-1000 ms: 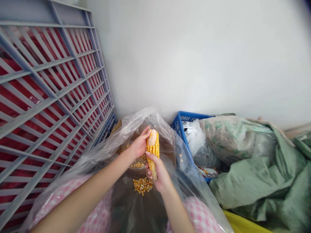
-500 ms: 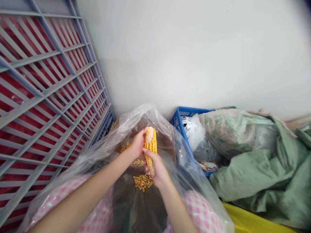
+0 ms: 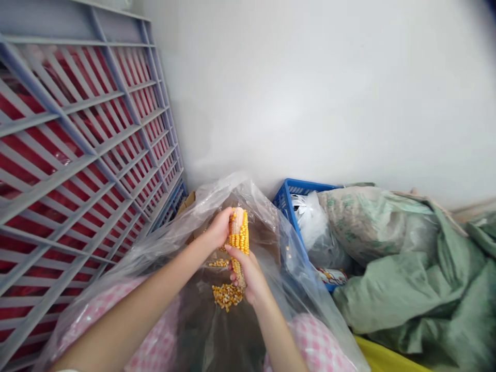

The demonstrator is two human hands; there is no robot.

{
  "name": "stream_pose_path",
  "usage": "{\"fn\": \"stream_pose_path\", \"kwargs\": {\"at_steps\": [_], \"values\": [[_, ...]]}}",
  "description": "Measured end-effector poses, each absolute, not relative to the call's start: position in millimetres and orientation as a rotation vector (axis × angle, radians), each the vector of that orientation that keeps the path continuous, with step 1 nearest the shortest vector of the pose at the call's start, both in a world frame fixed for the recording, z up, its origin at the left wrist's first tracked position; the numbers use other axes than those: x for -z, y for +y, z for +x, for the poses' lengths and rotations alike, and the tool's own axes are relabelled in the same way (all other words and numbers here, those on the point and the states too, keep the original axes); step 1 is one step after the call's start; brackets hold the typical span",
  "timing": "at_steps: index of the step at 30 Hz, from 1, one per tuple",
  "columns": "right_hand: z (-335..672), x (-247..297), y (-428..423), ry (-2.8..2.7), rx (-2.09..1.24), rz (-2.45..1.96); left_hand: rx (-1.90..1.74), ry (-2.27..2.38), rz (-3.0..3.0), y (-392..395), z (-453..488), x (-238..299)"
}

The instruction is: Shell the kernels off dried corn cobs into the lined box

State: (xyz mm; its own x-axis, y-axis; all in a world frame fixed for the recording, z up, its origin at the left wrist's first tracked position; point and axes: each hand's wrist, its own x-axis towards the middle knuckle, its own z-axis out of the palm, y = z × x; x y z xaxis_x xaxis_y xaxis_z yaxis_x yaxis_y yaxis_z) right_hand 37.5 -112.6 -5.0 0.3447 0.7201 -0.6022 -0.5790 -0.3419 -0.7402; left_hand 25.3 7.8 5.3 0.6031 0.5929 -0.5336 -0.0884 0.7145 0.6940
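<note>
- Two hands of ours hold one corn cob (image 3: 239, 237): our right hand (image 3: 246, 276) grips its lower end, our left hand (image 3: 220, 228) closes on its upper side.
- We hold it nearly upright inside a clear plastic bag (image 3: 228, 194), loose kernels (image 3: 226, 298) at its six o'clock.

head camera looks forward and down on left hand (image 3: 220, 230), right hand (image 3: 248, 274).

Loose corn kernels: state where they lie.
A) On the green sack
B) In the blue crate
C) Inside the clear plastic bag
C: the loose corn kernels lie inside the clear plastic bag, beneath the corn cob gripped by the left hand and right hand.
</note>
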Motion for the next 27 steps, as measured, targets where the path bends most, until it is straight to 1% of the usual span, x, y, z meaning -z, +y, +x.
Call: {"fn": "stream_pose_path", "kwargs": {"at_steps": [3, 8, 16, 19, 23, 27], "values": [[38, 4, -114, -0.165, -1.336, -1.424, -0.482, 0.796, 0.879, 15, 21, -4], [40, 4, -117, -0.168, -1.351, -1.436, -0.369, 0.805, 1.028, 18, 17, -3], [43, 2, -116, -0.188, -1.321, -1.421, -0.405, 0.911, 0.836, 21, 20, -7], [44, 0, -115, -0.195, -1.313, -1.389, -0.434, 0.866, 0.835, 20, 19, -10], [44, -1, -116, -0.19, -1.311, -1.381, -0.505, 0.798, 1.161, 18, 18, -8], [45, -1, -117, -0.176, -1.319, -1.373, -0.559, 0.9, 1.671, 16, 17, -6]]}}
